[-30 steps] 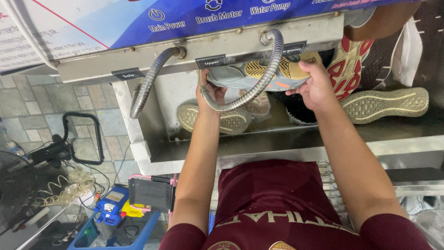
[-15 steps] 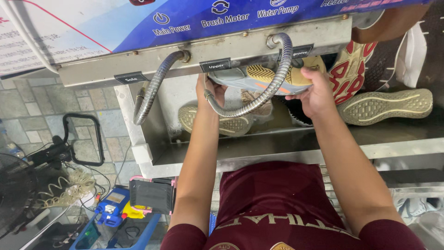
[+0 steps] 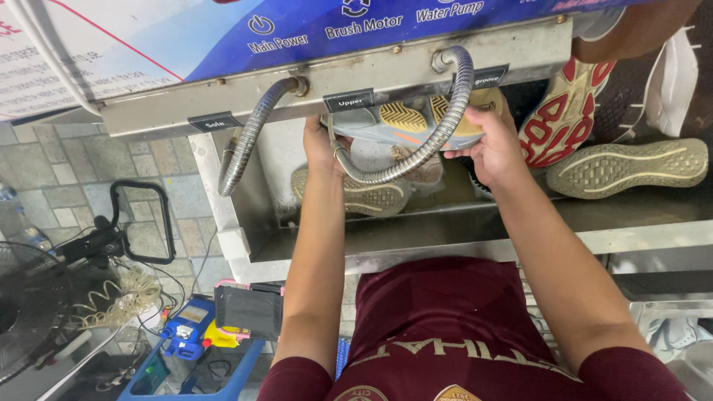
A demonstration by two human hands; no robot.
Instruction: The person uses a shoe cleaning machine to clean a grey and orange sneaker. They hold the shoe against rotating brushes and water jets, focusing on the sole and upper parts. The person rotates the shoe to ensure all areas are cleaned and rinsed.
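Two hands hold one grey shoe (image 3: 405,122) sole-up, high in the steel wash basin (image 3: 460,223), directly under the machine's metal front panel (image 3: 334,70). The left hand (image 3: 321,145) is closed around the shoe's heel end; the right hand (image 3: 492,145) is clamped on its toe end, fingers curled over the yellow sole. The shoe's upper edge sits tight against the panel's lower lip, with little room above.

A ribbed, flexible metal hose (image 3: 416,152) loops down from a panel fitting and crosses in front of the shoe, between both hands. A second ribbed hose (image 3: 249,134) drops along the basin's left wall. Both are bright, corrugated and curved.

Below the held shoe lies a beige shoe (image 3: 356,194), tread up, on the basin floor, with open space between the two. To the right, a red-and-white sole (image 3: 557,119) leans upright, and a tan ridged sole (image 3: 631,167) lies flat near it, just clear of the right forearm.

The basin's front rim is a straight steel edge, close against the person's maroon shirt (image 3: 438,312). Left of the basin, the tiled floor is crowded: a blue crate (image 3: 223,364), a coiled cord (image 3: 119,297) and a black fan (image 3: 30,312).
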